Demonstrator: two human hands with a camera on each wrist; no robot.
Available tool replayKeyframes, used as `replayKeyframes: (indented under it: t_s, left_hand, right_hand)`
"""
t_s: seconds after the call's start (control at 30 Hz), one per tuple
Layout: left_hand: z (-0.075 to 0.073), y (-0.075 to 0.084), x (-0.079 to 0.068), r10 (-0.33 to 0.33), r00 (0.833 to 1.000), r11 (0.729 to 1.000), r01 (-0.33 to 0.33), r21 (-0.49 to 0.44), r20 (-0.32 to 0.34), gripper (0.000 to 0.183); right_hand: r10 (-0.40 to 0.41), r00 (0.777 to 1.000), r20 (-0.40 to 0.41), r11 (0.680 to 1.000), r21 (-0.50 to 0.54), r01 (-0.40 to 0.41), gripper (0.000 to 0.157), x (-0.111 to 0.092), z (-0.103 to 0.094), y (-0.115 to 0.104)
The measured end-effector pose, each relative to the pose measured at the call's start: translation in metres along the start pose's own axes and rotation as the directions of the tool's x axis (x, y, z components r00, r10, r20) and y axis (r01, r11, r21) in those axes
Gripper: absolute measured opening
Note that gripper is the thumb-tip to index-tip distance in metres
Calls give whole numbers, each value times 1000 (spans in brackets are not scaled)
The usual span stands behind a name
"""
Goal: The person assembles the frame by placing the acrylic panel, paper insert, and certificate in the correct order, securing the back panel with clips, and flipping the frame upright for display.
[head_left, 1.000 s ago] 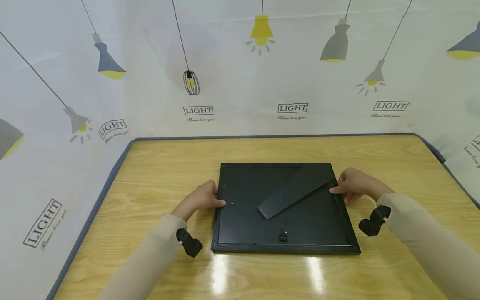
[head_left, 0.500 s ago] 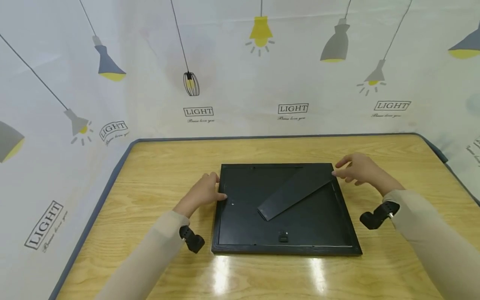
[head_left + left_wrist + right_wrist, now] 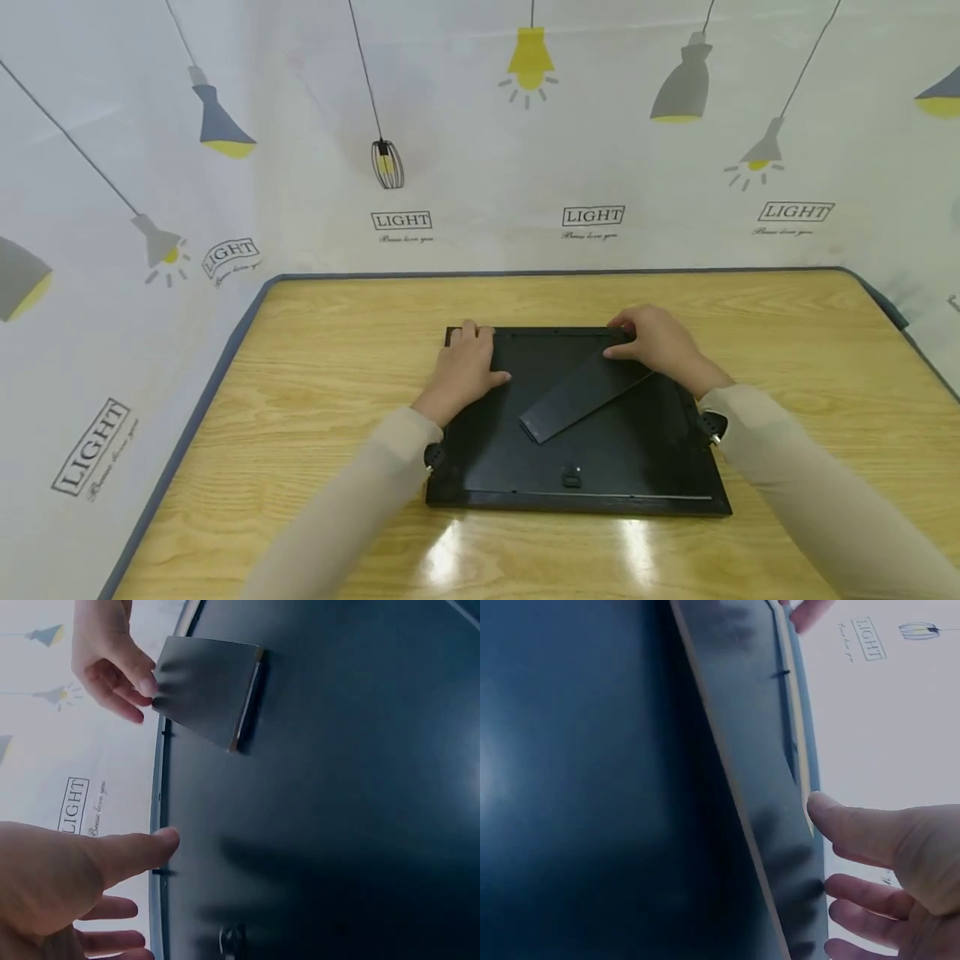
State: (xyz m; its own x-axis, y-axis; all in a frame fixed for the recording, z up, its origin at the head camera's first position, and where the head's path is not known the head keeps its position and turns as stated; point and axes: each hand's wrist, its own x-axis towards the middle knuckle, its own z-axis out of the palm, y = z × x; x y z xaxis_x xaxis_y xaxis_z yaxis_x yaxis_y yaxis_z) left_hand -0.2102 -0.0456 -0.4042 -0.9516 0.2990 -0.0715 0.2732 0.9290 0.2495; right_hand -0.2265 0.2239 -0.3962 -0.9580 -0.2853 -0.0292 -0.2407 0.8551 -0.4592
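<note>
A black picture frame (image 3: 637, 458) lies face down on the table, its back panel upward. Across that panel slants a flat black easel stand (image 3: 581, 398); in the left wrist view its squared end (image 3: 206, 686) shows. My left hand (image 3: 463, 362) is over the frame's far left corner, thumb spread away from the extended fingers. At the far right edge is my right hand (image 3: 663, 343), its thumb overlapping the stand's upper end and its fingers around the far border. The right wrist view has this hand's thumb (image 3: 855, 829) right at the border, fingers loosely extended.
The wood-grain table (image 3: 322, 400) has a dark blue edge strip (image 3: 480, 274). Behind it hangs a pale wall covering (image 3: 480, 150) printed with lamps. A small metal hanger (image 3: 572, 479) sits near the frame's front edge. Black wrist cameras (image 3: 712, 427) are strapped on both sleeves.
My left hand has moved from the frame's left side to its far left corner. My right hand has left the right side and moved leftward to the far edge. The frame stays put.
</note>
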Motion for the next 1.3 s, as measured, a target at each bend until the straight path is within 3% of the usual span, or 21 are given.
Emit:
replayKeyframes:
  t_s: [0.2,0.47,0.9,1.3]
  left_hand:
    - [7,7,12,26,999,999,-25,-29,31,74]
    - [12,8,17,21,998,999,-19,-27,67,78]
    - [12,9,17,27,998,998,-23,-59,64,76]
    - [18,9,18,18,1000,998,-17,-67,19,73]
  right_hand:
    - [-24,1000,-1,998,-52,24,46,6,9,-2]
    - [-33,999,11,999,-4,33,49,2,16,-1]
    - [-33,999,-5,999,-31,33,49,-2,25,4]
    - [16,996,-85,992,-125,-26,47,-6,34,5]
